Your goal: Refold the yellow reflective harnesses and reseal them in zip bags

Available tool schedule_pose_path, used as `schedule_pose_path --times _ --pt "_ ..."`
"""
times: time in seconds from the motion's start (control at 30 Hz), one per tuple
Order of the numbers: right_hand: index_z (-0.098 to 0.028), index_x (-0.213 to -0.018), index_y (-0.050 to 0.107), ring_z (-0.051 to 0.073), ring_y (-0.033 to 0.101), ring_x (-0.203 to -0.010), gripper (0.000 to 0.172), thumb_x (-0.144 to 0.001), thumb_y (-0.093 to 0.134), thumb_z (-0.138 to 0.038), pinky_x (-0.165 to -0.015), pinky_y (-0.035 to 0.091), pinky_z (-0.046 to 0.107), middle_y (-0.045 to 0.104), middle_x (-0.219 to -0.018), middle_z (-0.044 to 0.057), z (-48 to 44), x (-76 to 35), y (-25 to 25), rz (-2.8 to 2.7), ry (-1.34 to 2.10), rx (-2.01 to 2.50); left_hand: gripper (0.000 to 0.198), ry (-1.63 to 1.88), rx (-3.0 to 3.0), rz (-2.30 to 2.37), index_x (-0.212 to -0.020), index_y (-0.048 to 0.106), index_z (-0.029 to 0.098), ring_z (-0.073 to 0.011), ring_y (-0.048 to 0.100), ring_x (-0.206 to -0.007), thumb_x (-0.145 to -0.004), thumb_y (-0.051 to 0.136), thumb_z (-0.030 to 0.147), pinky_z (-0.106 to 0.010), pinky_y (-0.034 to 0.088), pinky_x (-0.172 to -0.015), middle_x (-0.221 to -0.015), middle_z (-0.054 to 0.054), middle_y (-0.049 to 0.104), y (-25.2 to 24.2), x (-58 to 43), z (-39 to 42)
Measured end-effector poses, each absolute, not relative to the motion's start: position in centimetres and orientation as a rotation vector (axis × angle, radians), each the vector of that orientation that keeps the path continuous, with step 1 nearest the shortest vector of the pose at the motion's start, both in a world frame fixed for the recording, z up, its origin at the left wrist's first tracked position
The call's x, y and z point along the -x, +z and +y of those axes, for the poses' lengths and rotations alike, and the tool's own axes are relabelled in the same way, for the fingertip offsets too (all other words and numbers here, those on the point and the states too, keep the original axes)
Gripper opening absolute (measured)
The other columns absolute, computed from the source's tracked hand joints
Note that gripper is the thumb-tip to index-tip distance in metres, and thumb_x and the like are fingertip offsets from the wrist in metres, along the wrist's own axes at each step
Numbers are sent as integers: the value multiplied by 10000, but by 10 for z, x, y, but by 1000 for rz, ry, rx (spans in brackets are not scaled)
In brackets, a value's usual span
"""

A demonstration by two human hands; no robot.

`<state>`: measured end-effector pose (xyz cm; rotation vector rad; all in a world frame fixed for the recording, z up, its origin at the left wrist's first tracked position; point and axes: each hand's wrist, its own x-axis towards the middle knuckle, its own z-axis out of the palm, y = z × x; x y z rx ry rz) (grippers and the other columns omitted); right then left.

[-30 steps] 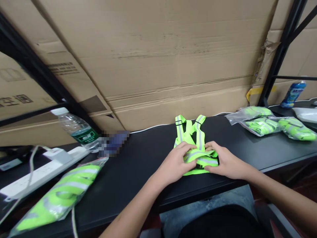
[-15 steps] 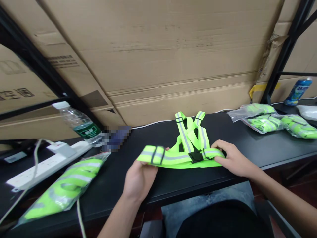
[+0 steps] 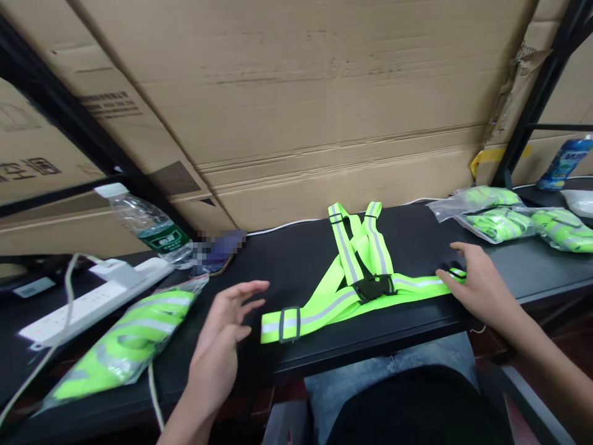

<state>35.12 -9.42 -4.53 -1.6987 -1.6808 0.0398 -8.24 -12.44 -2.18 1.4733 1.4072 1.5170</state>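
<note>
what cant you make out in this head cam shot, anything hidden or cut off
All in the head view:
The dark blue flat object beside the clear plastic water bottle: pixelated, so its kind is unclear.
The far end of the neon yellow reflective harness: partly hidden by the right hand.
The glossy white object: cut off by the right edge.
The blue plastic bottle: cut off by the right edge, label too small to read.
</note>
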Motion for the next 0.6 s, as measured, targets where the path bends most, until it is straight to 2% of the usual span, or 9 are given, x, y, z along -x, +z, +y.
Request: schedule_pose_path --times 0.07,0.13,0.23,0.3,0.4,0.5,0.6 --pt "-93 -1268 532 465 590 -1144 607 -849 578 -530 -891 498 617 596 -1261 269 -92 -362 -42 -1712 -259 1859 363 1539 -1674 1560 -1151 591 254 -320 540 -1282 -795 517 249 -483 447 -1071 -1288 -63 618 -16 78 -124" --pt "-60 -1274 547 489 577 -1159 600 -892 530 -521 -872 501 641 590 -1275 289 -92 -363 -35 -1703 -443 1902 346 1309 -1953 1637 -1251 566 269 -317 533 -1296 -922 494 349 -500 426 -1102 -1357 -66 585 -6 65 -126" --pt "-55 -1294 567 434 513 -1300 526 -974 442 -454 -1019 454 608 560 -1376 267 -97 -346 -23 -1848 -523 1674 419 825 -2389 1526 -1389 511 300 -300 504 -1352 -986 483 414 -493 426 -1124 -1462 -55 537 7 34 -128" --pt "-81 -1364 545 354 426 -1417 515 -1016 394 -429 -1131 393 540 497 -1494 214 -103 -328 -19 -2088 -416 1462 422 581 -2613 1408 -1405 531 308 -298 474 -1391 -1001 477 419 -507 400 -1153 -1483 -43 540 10 17 -128" --pt "-164 -1506 443 276 374 -1474 571 -1041 354 -485 -1179 367 500 426 -1584 116 -110 -309 -20 -2424 -50 1351 433 330 -2683 1314 -1446 522 325 -270 463 -1417 -1035 417 409 -483 420 -1153 -1506 -18 539 3 13 -123" --pt "-200 -1566 360 264 330 -1500 628 -1045 299 -546 -1212 317 522 388 -1606 77 -112 -308 -24 -2496 273 1429 449 286 -2587 1384 -1476 496 340 -249 413 -1459 -1055 351 394 -479 385 -1185 -1560 6 477 -10 35 -117" --pt "-201 -1537 424 278 290 -1516 648 -1034 282 -583 -1232 272 526 368 -1615 68 -113 -311 -23 -2443 405 1490 452 331 -2477 1509 -1448 535 331 -261 365 -1488 -1050 344 430 -506 349 -1201 -1573 5 458 -17 61 -114"
